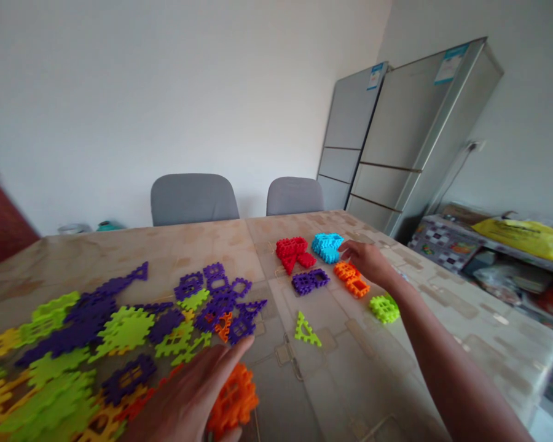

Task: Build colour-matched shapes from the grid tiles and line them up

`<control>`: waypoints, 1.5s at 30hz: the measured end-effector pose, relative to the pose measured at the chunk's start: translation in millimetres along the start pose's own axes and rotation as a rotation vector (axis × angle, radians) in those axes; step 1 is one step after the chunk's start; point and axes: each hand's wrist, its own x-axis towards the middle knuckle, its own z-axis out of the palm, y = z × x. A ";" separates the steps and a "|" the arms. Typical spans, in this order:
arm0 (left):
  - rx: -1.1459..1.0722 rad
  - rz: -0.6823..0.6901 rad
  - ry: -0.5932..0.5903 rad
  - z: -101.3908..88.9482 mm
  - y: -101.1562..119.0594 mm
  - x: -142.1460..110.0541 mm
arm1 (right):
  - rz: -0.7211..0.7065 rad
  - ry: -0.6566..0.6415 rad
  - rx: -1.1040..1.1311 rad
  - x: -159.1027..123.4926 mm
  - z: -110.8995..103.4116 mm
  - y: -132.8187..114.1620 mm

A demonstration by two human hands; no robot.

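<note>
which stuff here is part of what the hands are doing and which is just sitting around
In hand:
- right hand touching the cyan block stack
- left hand resting on an orange piece
- red stack, purple stack, orange stack, green stack
- loose pile of flat pieces, lone green triangle

Lying about:
- two grey chairs
- fridges
- yellow bag

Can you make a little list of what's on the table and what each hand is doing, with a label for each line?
Place: patterned table, two grey chairs behind it
Left hand: open, flat on orange pieces
Right hand: reaching out, fingertips at the blue stack
Sorted stacks: red, purple, orange, lime
Loose pile: purple, lime, yellow and orange pieces
Alone: lime triangle
Background: fridges
</note>
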 end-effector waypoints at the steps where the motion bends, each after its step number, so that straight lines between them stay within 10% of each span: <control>1: -0.015 -0.028 0.009 -8.6 7.2 8.3 | -0.001 0.028 0.021 -6.4 -0.7 -1.0; 10: -0.216 0.175 0.039 -51.2 72.6 159.6 | 0.087 0.366 0.405 -76.0 -6.1 5.6; 21: -0.031 0.217 -0.052 29.0 151.3 312.0 | 0.180 0.406 0.480 -79.7 -11.0 17.1; 35: -0.008 0.184 -0.136 57.7 158.3 330.9 | 0.180 0.414 0.480 -82.5 -12.9 18.3; 45: -0.228 0.258 0.011 15.3 119.3 283.2 | 0.183 0.393 0.307 -75.1 2.0 42.6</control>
